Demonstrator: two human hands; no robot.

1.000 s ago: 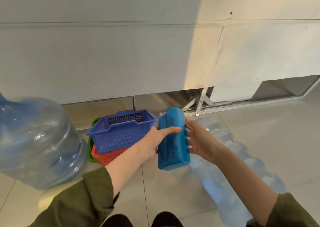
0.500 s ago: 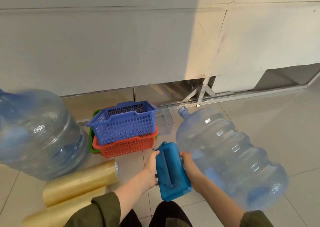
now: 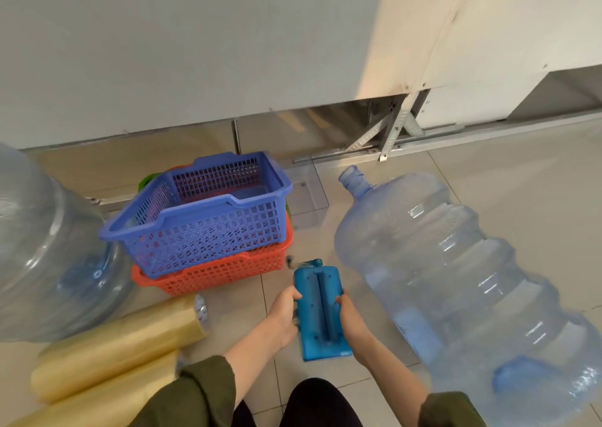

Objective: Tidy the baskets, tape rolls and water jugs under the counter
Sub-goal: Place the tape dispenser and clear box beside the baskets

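Blue plastic block gripped between left hand and right hand; stowing it, likely in the blue basket, comes next.

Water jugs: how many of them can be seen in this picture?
2. One water jug lies at the far left, beside the stacked baskets, partly cut off by the frame. The other jug lies on its side at the right. More may be out of view.

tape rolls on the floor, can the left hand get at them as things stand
Probably not yet: the left hand shares a grip on the blue block with the right hand. Otherwise the tape rolls lie unobstructed beside it.
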